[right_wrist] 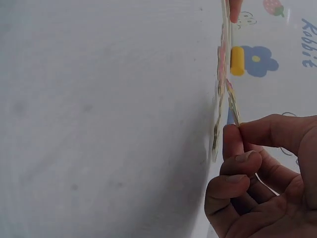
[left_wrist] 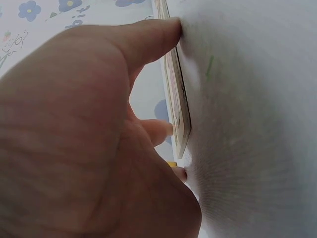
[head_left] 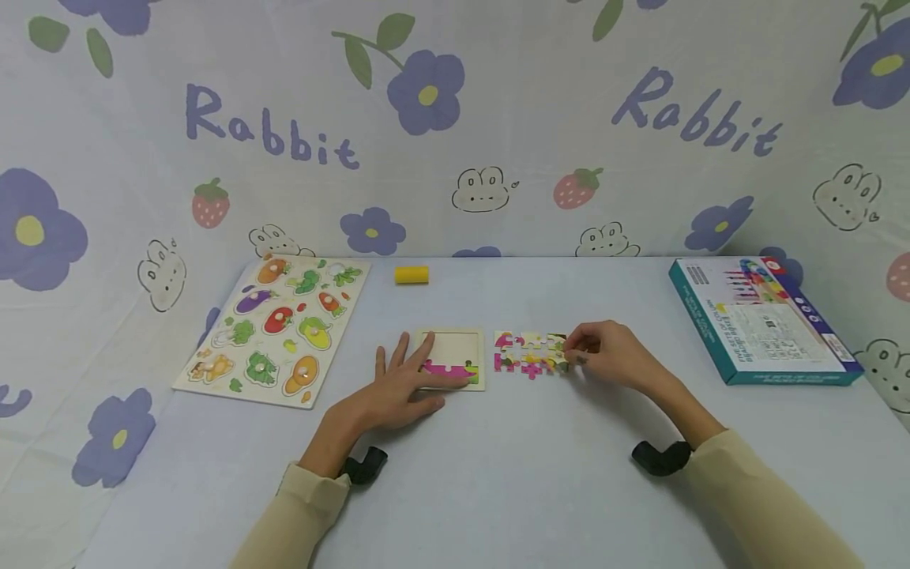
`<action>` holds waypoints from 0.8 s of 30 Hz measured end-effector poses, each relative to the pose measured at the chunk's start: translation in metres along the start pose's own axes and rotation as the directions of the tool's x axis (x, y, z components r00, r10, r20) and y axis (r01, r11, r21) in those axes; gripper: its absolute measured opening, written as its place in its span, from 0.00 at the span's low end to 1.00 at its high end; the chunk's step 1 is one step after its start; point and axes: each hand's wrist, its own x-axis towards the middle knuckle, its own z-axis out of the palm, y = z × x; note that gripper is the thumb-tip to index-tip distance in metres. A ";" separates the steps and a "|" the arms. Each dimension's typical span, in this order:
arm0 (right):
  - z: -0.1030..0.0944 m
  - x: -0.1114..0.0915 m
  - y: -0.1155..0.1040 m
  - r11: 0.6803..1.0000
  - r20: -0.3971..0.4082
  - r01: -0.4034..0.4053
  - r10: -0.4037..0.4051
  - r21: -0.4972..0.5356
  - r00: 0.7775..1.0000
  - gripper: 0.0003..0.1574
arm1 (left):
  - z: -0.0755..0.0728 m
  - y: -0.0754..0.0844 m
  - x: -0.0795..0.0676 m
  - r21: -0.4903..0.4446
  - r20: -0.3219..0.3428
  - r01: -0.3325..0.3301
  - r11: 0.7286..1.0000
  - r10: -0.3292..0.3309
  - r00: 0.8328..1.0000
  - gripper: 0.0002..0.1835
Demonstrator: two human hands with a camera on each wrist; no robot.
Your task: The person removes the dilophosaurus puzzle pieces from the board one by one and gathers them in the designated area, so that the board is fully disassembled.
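With fingers spread, my left hand (head_left: 398, 391) rests on a small wooden puzzle tray (head_left: 455, 336). Pink and green puzzle pieces (head_left: 444, 370) lie along the tray's lower part, partly hidden by the fingers. The left wrist view has the thumb (left_wrist: 158, 35) at the tray's edge. Right of the tray, several loose jigsaw pieces (head_left: 529, 363) lie close together on the table. At their right end my right hand (head_left: 611, 353) pinches a thin puzzle piece (right_wrist: 234, 105) between thumb and forefinger. That piece is tilted up from the others, its other fingers curled below.
A vegetable peg puzzle board (head_left: 273, 340) lies at the left. The yellow cylinder (head_left: 411, 275) is near the back edge, and a teal-edged box (head_left: 764, 320) stands flat at the right. Behind the white table (head_left: 512, 474) hangs a patterned cloth (head_left: 490, 95).
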 end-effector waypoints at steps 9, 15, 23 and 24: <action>0.002 0.001 0.007 1.000 0.025 -0.018 0.018 -0.001 1.000 0.06 | -0.007 -0.009 -0.001 -0.003 -0.033 -0.021 1.000 0.021 0.999 0.24; 0.004 0.003 0.010 1.000 0.026 0.005 -0.005 -0.020 1.000 0.06 | -0.016 -0.019 -0.006 -0.011 -0.059 0.031 0.999 -0.032 0.998 0.25; 0.003 0.001 0.006 0.999 0.020 0.012 -0.011 -0.030 1.000 0.05 | -0.016 -0.025 -0.005 -0.015 -0.093 0.029 0.999 -0.031 0.995 0.32; 0.003 0.001 0.006 0.999 0.021 0.013 -0.012 -0.030 1.000 0.06 | -0.015 -0.027 -0.005 -0.012 -0.099 0.031 0.999 -0.032 0.995 0.34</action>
